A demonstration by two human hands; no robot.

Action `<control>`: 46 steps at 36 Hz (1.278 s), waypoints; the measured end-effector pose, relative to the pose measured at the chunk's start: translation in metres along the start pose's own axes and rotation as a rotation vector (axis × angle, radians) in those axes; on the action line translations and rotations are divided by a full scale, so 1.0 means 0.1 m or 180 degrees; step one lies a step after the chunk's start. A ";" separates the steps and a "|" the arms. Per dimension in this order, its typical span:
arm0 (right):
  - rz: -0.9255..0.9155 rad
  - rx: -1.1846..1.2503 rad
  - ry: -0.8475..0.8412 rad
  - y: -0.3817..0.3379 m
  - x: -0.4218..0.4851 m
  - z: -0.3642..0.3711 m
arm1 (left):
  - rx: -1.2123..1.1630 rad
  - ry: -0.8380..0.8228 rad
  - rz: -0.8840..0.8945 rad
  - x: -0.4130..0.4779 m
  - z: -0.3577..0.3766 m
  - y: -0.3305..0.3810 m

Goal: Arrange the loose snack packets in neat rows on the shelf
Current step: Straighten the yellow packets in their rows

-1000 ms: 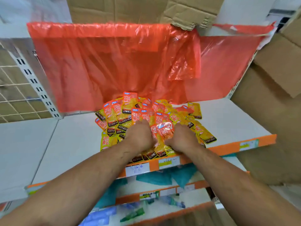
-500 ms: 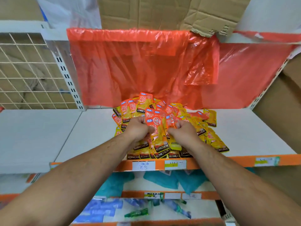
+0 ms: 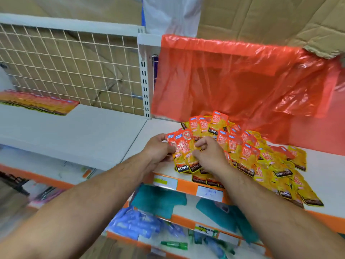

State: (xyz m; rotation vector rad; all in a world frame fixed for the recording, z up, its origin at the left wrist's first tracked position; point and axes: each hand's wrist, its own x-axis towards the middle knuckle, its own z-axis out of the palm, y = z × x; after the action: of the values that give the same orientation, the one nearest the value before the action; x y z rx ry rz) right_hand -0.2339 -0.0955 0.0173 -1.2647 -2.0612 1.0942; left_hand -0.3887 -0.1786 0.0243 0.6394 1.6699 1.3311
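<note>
A loose heap of orange-and-yellow snack packets lies on the white shelf, spreading to the right front edge. My left hand and my right hand both grip a small bunch of packets held just left of the heap, above the shelf's front edge. At the far left of the same shelf level, a neat row of the same packets lies flat by the wire grid.
A red plastic sheet hangs behind the heap. A white slotted upright and wire mesh backing stand to the left. Lower shelves hold teal packs and blue packs. Cardboard looms above.
Both hands lifted a bunch of packets out of the heap and carried it left. My view swung left, bringing the neat row on the far left into sight.
</note>
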 end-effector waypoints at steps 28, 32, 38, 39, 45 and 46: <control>0.0277 0.0397 -0.0695 -1.93 0.40 3.07 | -0.0089 0.0951 -0.0009 0.15 -3.58 -0.23; 0.0305 0.0445 -0.0872 -2.02 0.64 3.28 | -0.0113 0.1123 -0.0090 0.34 -3.80 -0.23; 0.0361 0.0793 -0.1132 -2.18 1.06 3.50 | -0.0077 0.1423 -0.0116 0.67 -4.10 -0.17; 0.0369 0.0815 -0.1165 -2.21 1.16 3.54 | -0.0060 0.1476 -0.0119 0.74 -4.15 -0.13; 0.0413 0.0935 -0.1285 -2.32 1.60 3.74 | 0.0020 0.1675 -0.0128 1.07 -4.40 0.01; 0.0427 0.0942 -0.1294 -2.34 1.64 3.76 | 0.0028 0.1689 -0.0137 1.12 -4.44 0.02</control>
State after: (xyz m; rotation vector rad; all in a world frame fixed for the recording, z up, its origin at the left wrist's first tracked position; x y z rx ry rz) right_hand -0.7022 -0.1512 -0.0025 -1.1120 -2.0056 1.7675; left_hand -0.8284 -0.3054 0.0069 0.2589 2.0926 1.5511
